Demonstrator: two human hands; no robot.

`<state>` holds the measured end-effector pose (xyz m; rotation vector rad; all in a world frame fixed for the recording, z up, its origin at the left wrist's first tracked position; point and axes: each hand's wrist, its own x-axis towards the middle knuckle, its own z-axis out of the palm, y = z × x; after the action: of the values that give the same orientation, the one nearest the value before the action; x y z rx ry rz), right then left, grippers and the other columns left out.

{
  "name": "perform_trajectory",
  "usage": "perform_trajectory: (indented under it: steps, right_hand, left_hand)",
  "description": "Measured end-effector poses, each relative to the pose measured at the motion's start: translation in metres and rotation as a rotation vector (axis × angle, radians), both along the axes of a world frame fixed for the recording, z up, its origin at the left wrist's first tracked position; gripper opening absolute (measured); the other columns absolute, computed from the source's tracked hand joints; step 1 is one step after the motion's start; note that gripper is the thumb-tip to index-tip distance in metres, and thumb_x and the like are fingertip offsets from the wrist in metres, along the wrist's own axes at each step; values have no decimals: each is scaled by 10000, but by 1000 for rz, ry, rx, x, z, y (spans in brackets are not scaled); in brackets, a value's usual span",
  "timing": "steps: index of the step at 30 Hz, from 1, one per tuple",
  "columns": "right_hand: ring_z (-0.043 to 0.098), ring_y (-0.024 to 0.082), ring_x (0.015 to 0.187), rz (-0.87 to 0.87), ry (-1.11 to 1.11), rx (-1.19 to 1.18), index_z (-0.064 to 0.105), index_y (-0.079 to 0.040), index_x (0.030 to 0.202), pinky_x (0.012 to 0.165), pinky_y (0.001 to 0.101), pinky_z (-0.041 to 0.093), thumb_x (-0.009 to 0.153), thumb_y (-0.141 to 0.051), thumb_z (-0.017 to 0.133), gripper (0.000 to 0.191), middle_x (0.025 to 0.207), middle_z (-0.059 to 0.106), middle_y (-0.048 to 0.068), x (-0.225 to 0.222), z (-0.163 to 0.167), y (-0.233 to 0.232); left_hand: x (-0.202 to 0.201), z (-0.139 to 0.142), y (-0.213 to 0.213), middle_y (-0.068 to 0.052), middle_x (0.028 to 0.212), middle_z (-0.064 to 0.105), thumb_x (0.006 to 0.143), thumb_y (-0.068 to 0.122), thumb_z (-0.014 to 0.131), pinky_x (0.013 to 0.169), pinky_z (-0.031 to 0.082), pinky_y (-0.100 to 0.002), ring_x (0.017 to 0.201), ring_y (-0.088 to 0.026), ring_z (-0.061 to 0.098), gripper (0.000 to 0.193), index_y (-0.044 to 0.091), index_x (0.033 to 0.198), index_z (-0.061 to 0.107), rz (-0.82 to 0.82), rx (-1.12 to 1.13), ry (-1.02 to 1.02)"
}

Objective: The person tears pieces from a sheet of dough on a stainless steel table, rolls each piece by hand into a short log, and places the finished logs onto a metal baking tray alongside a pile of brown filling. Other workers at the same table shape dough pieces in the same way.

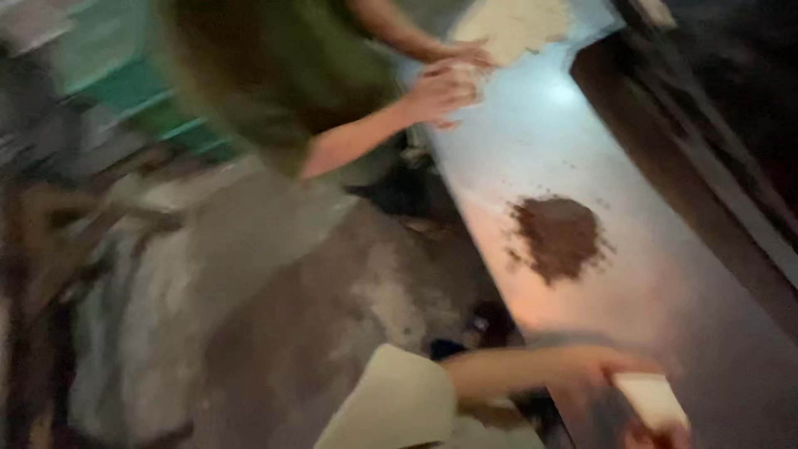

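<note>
- Head view: a long, shiny metal worktop (573, 141) is being shown running from the far end towards the camera, with a loose heap of dark brown powder (559, 235) lying on its middle.
- At the far end, a pale flat sheet of dough (515, 25) is being pressed by a co-worker's two hands (449, 79); that person is wearing an olive-green top (274, 75).
- A blurred, dusty grey floor (274, 308) is being seen left of the worktop.
- A flat, pale rectangular block (652, 397) is being grasped by the right hand (603, 374), fingers curled round it, at the near edge of the worktop.
- The block is being kept near the brown heap, apart from it.
- The left hand is not being shown.
</note>
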<state>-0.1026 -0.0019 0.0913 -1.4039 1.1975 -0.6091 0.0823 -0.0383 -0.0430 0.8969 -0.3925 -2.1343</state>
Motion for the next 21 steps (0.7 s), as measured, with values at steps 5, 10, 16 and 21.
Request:
perform_trajectory:
  steps: [5,10,16,21]
  right_hand:
    - [586,218,1166,-198,-805,662,537,9,1415,984,359,476,1041,-81,566,385,1304,605,111,-42,-32,2]
    - [611,175,1037,-410,-948,826,530,-87,1363,846,341,539,1015,-125,637,366,1295,611,79,-101,-112,-5]
    - [631,180,1012,-385,-823,865,531,-88,1317,834,349,551,995,-129,630,340,1248,627,84,-74,-89,-6]
    - [595,218,1005,-406,-848,830,573,-76,1306,861,358,537,1025,-99,648,291,1169,585,97,-68,7,-46]
  left_hand:
    - [-31,-18,-14,-98,1077,739,1080,399,657,832,573,-404,961,-227,715,350,61,1173,667,-25,101,251]
    - [-71,-23,-20,-84,1062,751,1064,392,664,834,585,-384,948,-212,727,334,72,1161,675,-54,219,270]
    - [-63,-15,-14,-59,1042,736,1021,467,611,815,575,-352,931,-181,709,411,81,1145,682,-35,239,214]
    - [-36,-22,-10,-15,1028,703,1029,458,570,758,549,-324,897,-144,669,386,108,1145,683,26,185,56]
